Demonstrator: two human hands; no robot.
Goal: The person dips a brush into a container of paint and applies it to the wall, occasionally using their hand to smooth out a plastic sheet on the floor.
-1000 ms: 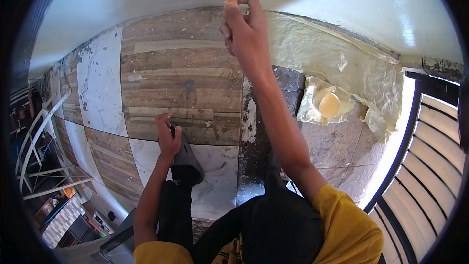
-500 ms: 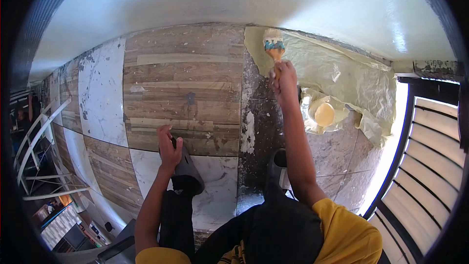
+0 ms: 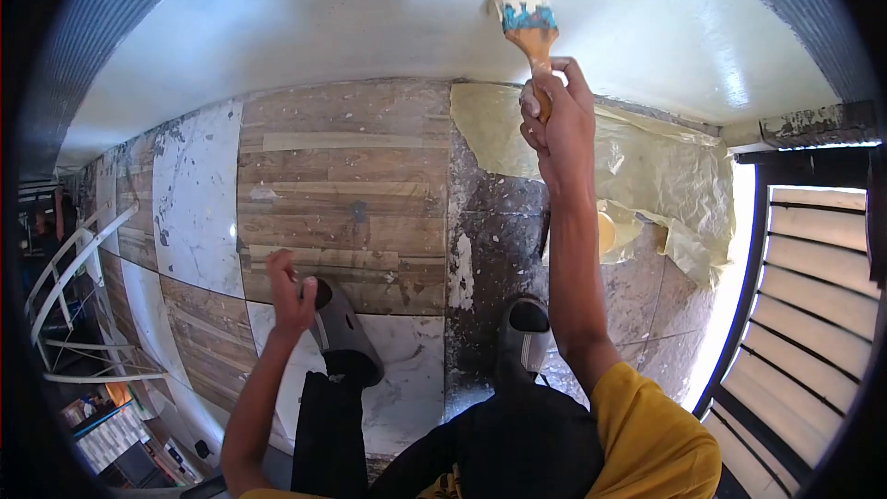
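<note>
A paintbrush (image 3: 533,41) with an orange-brown handle and blue-smeared ferrule is in my right hand (image 3: 564,120), fingers wrapped around the handle. Its cream-coated bristles touch the pale, glossy wall (image 3: 370,23). Below, a thin yellowish sheet (image 3: 647,162) covers the floor along the wall's foot. A container of cream paint (image 3: 606,233) stands on crumpled sheeting, partly hidden behind my right forearm. Over the floor by my left shoe (image 3: 346,337), my left hand (image 3: 292,296) hangs with nothing in it, thumb and fingers apart.
Wood-look tiles (image 3: 342,176) and white marble-look tiles (image 3: 197,194) cover the floor, flecked with paint. At right is a dark-framed slatted door or window (image 3: 804,314). A white metal rack (image 3: 74,286) stands far left. My right shoe (image 3: 522,342) is on a dark, stained strip.
My right hand has lifted the brush from over the sheet near the wall's base up onto the wall. The left hand has shifted slightly left and downward.
</note>
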